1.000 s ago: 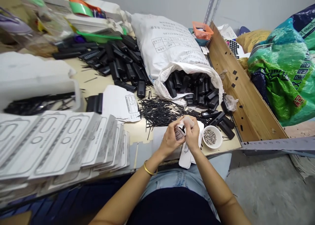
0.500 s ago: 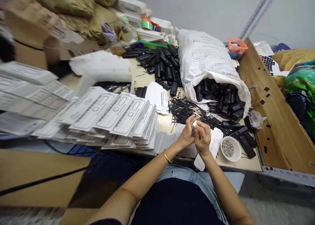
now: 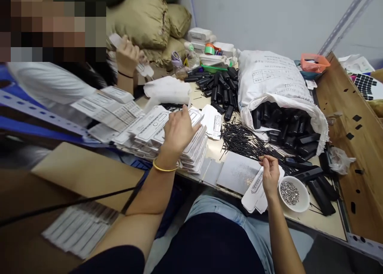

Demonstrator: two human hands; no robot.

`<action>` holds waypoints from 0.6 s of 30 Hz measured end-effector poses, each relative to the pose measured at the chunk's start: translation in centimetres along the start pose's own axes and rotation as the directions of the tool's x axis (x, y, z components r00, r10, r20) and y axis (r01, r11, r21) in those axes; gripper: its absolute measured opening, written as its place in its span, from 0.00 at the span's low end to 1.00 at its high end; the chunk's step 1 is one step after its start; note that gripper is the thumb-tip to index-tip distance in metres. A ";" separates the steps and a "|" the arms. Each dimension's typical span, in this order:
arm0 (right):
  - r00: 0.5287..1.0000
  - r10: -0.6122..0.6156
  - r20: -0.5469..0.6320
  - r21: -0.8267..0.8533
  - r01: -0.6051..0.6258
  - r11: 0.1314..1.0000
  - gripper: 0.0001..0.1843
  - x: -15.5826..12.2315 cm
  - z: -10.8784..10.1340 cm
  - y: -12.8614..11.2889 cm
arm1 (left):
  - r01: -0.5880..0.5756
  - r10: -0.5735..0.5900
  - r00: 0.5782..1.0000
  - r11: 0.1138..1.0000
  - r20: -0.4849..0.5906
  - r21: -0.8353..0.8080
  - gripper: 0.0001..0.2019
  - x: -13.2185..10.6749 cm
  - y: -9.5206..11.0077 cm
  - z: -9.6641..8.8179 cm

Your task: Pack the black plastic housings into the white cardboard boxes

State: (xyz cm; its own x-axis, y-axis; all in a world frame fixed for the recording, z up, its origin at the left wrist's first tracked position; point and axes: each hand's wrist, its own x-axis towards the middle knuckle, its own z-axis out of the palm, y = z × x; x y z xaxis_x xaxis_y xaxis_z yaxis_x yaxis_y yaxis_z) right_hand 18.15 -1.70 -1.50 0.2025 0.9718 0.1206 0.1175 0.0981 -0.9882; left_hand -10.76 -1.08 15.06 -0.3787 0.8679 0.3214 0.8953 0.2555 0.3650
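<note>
My left hand (image 3: 178, 129), a gold bangle on its wrist, is over the stacked white printed cartons (image 3: 146, 124) with its fingers stretched out and apart. Whether it touches them I cannot tell. My right hand (image 3: 271, 174) is above white printed cards (image 3: 253, 196) at the table's front, its fingertips pinched together. What they hold, if anything, is too small to make out. Beside it stands a white bowl (image 3: 305, 202) of small silver metal pieces (image 3: 289, 193). A pale grey board (image 3: 231, 168) lies left of the cards. Behind are many thin black rods (image 3: 242, 142).
A white woven sack (image 3: 269, 74) lies with its mouth towards me, black plastic casings (image 3: 287, 130) inside. More casings (image 3: 221, 86) are heaped left of it. A wooden panel (image 3: 356, 146) edges the right side. At the left, a co-worker's hand (image 3: 128, 56) holds a white piece.
My hands, together before at a small white piece, are now apart. The left has moved left over the cartons; the right is by the bowl. The view has turned left.
</note>
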 end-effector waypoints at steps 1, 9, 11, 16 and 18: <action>1.000 0.002 0.008 -0.003 -0.002 1.000 0.18 0.0 -0.1 0.1 | -0.025 0.025 0.999 1.000 -0.039 -0.004 0.36 -0.2 0.0 0.2; 0.999 0.034 -0.020 -0.033 -0.035 0.999 0.16 -0.8 -1.8 0.9 | -0.125 0.281 0.920 0.871 0.272 -0.475 0.31 -10.9 0.7 15.8; 0.998 0.055 -0.023 -0.035 -0.056 0.998 0.16 -0.9 -2.2 1.1 | -0.008 0.137 0.951 0.906 0.277 -0.423 0.33 -12.0 -1.7 19.4; 0.997 0.081 -0.013 -0.040 -0.082 0.996 0.17 -0.9 -2.4 1.6 | 0.032 0.084 0.963 0.908 0.257 -0.418 0.33 -11.7 -7.0 21.5; 0.996 0.093 0.006 -0.045 -0.092 0.995 0.17 -0.8 -2.3 1.7 | 0.031 0.090 0.961 0.904 0.260 -0.427 0.33 -11.5 -7.7 21.0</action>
State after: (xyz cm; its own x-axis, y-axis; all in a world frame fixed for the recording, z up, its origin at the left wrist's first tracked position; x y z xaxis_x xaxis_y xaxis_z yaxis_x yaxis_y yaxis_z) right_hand 20.44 -2.84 -3.11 0.2070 0.9779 0.0280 0.1421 -0.0018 -0.9898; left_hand -8.30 -4.08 -9.82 -0.2228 0.9681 0.1144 0.6972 0.0762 0.7128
